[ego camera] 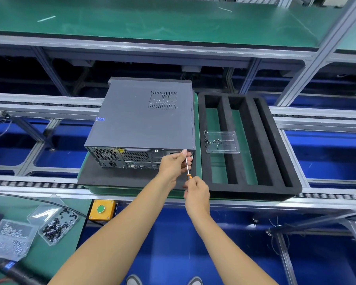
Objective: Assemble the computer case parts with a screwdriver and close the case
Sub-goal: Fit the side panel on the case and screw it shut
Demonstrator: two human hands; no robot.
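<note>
Conveyor line; computer case (141, 120) on side, panel on. Left hand (174, 164) steadies shaft at case's rear right corner; right hand (195, 194) pinches screwdriver (187, 168) handle. Risk: tilted tip slips off screw, scratching case.

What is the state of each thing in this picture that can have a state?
computer case: closed, side panel on, lying on its side
screwdriver: held, tip at the case's rear edge
left hand: pinches the screwdriver shaft near the tip
right hand: grips the orange handle
clear tray: open, a few screws inside
foam tray: slots hold no parts
</note>
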